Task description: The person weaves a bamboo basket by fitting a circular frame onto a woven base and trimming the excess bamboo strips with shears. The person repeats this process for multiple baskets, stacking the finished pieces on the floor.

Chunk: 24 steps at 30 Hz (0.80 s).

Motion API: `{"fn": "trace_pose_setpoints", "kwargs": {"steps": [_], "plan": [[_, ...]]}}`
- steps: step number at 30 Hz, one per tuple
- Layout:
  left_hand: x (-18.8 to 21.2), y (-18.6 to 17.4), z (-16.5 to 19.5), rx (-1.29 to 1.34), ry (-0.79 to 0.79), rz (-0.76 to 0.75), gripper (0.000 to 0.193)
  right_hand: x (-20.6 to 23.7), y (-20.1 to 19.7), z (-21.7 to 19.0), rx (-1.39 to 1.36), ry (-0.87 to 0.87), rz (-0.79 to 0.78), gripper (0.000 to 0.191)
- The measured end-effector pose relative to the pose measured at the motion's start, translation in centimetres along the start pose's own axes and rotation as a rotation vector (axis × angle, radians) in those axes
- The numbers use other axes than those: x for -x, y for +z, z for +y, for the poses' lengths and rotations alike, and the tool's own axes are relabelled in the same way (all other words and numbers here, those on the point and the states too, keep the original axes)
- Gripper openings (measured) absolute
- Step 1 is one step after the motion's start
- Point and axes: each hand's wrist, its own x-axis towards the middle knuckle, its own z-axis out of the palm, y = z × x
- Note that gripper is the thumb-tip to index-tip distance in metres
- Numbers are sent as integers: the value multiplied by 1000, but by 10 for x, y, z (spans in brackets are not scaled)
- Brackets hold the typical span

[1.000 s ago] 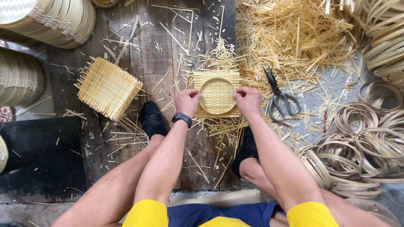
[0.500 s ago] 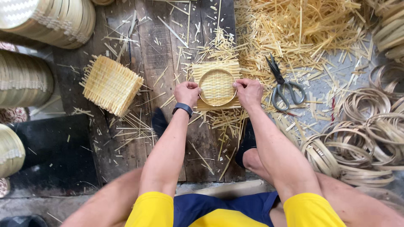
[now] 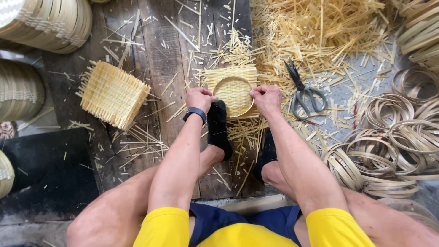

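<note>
Head view. A dark, worn wooden plank floor, strewn with pale bamboo offcuts, forms the work surface; stacked round bamboo trays lie at upper left and a heap of coiled bamboo hoops at right. At centre lies a square mat of woven pale bamboo strips with a round bamboo hoop pressed onto it. The left hand grips the hoop's left edge, fingers curled closed; the right hand clasps its right edge likewise. The piece lies directly ahead of the person, between both hands and equally near each, its free strip ends pointing away. A black-socked foot rests at its near edge. Grey-handled scissors lie just right; a second woven mat sits well left. Fingertips are hidden beneath the hands.
</note>
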Motion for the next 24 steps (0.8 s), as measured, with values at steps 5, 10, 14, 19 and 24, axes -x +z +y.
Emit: {"fn": "trace_pose_setpoints", "kwargs": {"steps": [5, 10, 14, 19, 24], "plan": [[-3, -3, -4, 16, 100, -23, 31, 3, -3, -1, -9, -74, 19, 18], [1, 6, -7, -37, 206, 94, 27, -8, -4, 1, -3, -17, -42, 19], [-2, -2, 0, -28, 191, 39, 23, -8, -5, -3, -50, -104, -30, 20], [-9, -9, 21, -251, 466, 38, 22, 47, 17, -13, 81, -297, 353, 23], [-19, 26, 39, -241, 1066, 52, 17, 95, 63, -9, -587, 562, -167, 45]]}}
